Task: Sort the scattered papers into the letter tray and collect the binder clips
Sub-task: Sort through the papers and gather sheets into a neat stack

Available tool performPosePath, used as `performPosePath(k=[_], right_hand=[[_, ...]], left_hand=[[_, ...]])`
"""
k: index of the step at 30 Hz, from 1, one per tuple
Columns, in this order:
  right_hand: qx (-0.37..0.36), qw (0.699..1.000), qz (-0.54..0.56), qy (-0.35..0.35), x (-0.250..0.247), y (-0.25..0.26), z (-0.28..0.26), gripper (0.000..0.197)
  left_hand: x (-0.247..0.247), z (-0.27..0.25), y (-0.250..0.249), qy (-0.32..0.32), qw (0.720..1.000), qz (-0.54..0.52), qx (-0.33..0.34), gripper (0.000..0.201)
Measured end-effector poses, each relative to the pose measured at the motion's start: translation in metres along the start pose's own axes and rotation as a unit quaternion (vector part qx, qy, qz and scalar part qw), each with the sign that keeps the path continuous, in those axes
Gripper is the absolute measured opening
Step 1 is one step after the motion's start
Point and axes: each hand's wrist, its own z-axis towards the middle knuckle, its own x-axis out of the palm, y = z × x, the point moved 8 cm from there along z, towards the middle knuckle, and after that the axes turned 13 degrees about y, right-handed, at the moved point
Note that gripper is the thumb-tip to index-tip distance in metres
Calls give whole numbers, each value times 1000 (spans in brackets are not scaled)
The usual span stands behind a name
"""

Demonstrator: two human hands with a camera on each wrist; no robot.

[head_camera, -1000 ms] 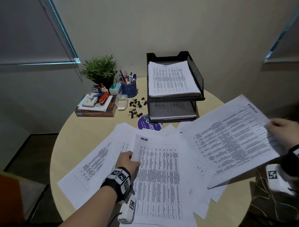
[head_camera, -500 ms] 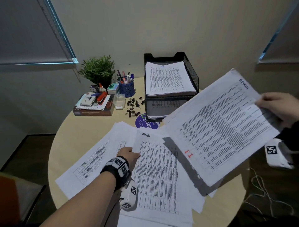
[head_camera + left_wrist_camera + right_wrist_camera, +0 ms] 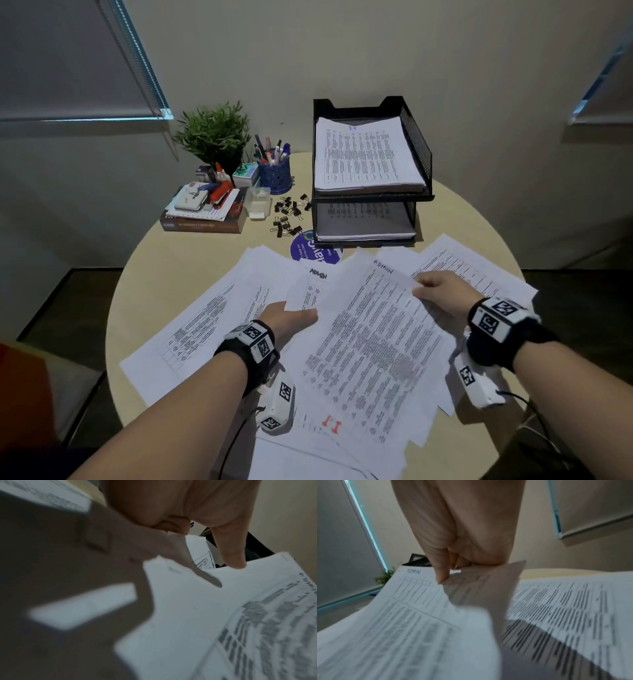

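Pinching printed sheet (image 3: 373, 342) at centre frame, right hand (image 3: 442, 294) on its right edge, left hand (image 3: 291, 318) gripping another sheet (image 3: 308, 291), scattered papers (image 3: 205, 318) on bench (image 3: 191, 260), letter tray (image 3: 370, 171) upper centre, binder clips (image 3: 289, 216) left of it.

Dim room, blurred wrist views (wide-angle bowing)

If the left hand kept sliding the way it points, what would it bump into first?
Probably the ADMIN sheet that the left hand already pinches; beyond that, roughly the purple sticker and letter tray, though depth is unclear.
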Motion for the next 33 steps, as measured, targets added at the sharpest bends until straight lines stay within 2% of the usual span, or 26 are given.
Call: performPosePath(k=[2, 3, 8, 12, 15, 17, 20, 22, 24, 26, 29, 31, 33], right_hand=[[-27, 996, -83, -11, 8, 9, 10, 11], [-33, 994, -101, -14, 10, 11, 14, 11], [-47, 993, -98, -39, 13, 5, 23, 10], [6, 992, -105, -66, 3, -27, 23, 26], [76, 987, -133, -42, 3, -58, 21, 31], [94, 987, -127, -18, 9, -70, 19, 31], [77, 988, -132, 0, 18, -73, 16, 18], [48, 992, -114, -2, 20, -75, 17, 40], [33, 997, -70, -13, 16, -75, 13, 45], [34, 997, -57, -41, 7, -78, 9, 38], [24, 995, -24, -97, -7, -81, 0, 17], [23, 996, 8, -82, -7, -83, -4, 15], [28, 997, 49, -49, -1, -86, -7, 23]], left_hand=[[2, -1, 4, 22, 1000, 12, -16, 84], [4, -1, 2, 24, 999, 30, -10, 87], [6, -6, 0, 22, 999, -11, 42, 38], [-8, -8, 9, -5, 997, -59, 56, 36], [-30, -9, 16, -50, 995, -65, 63, 38], [-44, -12, 22, -75, 994, -64, 54, 37], [-54, -17, 28, -84, 990, -102, 50, 32], [-58, -17, 30, -91, 988, -116, 55, 36], [-59, -18, 30, -95, 987, -117, 60, 41], [-58, -20, 29, -99, 987, -115, 55, 38], [-56, -24, 27, -103, 987, -113, 55, 33], [-54, -26, 28, -98, 987, -119, 55, 34], [-53, -26, 30, -87, 986, -134, 46, 32]])
